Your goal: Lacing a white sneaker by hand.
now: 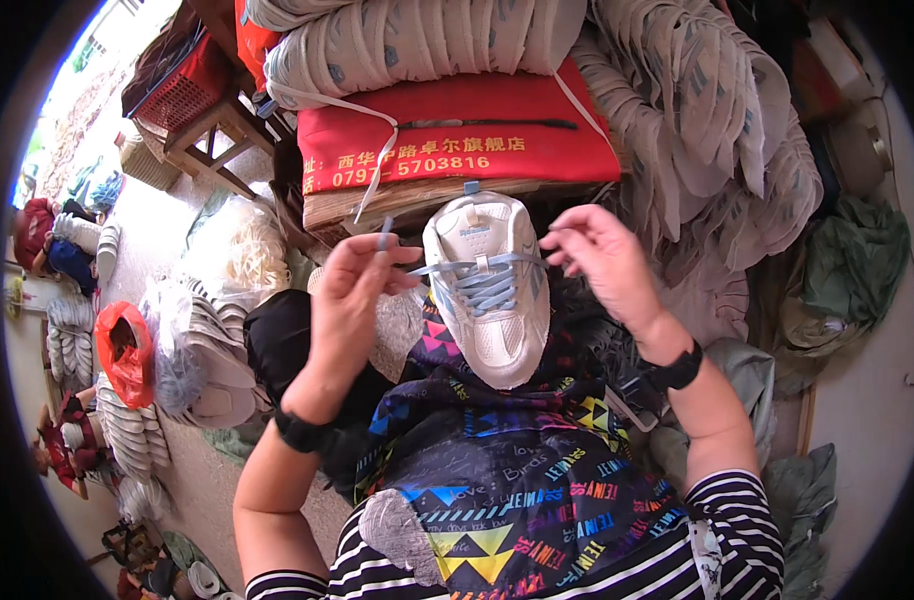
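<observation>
A white sneaker upper [490,340] with light blue laces [489,285] lies in front of me on my lap, toe toward me. The laces cross over its tongue, and one strand stretches sideways to both hands. On the left, my left hand [352,290] pinches a blue lace, with its tip sticking up above the fingers. My right hand [599,258] is on the other side of the upper, thumb and fingers closed at the lace's other end. Its grip partly hides the lace there. A dark printed apron [497,480] covers my lap below the toe.
Beyond the upper stands a wooden bench [377,205] covered by a red cloth [457,140], with a thin dark tool [487,124] and white cords on it. Stacked shoe uppers [427,45] sit behind, more [697,90] at right. Bundled uppers [212,375] lie on the left floor.
</observation>
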Motion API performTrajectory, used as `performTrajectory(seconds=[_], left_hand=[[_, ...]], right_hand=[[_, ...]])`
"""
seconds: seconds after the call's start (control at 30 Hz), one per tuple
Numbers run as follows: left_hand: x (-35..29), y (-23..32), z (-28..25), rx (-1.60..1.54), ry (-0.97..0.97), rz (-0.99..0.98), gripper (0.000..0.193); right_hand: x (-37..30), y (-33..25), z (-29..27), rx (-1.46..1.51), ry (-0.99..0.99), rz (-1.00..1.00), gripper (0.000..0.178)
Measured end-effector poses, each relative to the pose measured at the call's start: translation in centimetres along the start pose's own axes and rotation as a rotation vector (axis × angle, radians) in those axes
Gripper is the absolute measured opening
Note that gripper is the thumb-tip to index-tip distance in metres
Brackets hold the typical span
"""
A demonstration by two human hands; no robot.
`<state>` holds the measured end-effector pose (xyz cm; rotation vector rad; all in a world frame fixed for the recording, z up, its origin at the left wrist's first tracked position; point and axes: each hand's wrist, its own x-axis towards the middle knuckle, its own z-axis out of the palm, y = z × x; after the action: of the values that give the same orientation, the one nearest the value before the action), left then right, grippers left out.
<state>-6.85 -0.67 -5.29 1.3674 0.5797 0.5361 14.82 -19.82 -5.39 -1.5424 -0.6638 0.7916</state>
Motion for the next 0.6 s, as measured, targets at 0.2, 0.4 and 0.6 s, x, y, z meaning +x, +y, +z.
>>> performTrajectory(seconds=[0.2,0.4,0.6], left_hand=[[-0.6,-2.9,2.5,-0.08,-0.062,-0.113,0.015],[-0.6,-1.9,2.4,0.014,-0.049,-0.228,0.014],[-1.1,-3.0,2.0,0.102,-0.04,-0.156,0.017]], right_hand=[[0.5,0.1,1.9,-0.335,-0.141,-0.008,0.009],[1.2,-1.4,2.0,-0.755,-0.17,-0.218,0.008],[0.7,-2.8,4.2,-1.349,-0.153,-0.593,0.013]])
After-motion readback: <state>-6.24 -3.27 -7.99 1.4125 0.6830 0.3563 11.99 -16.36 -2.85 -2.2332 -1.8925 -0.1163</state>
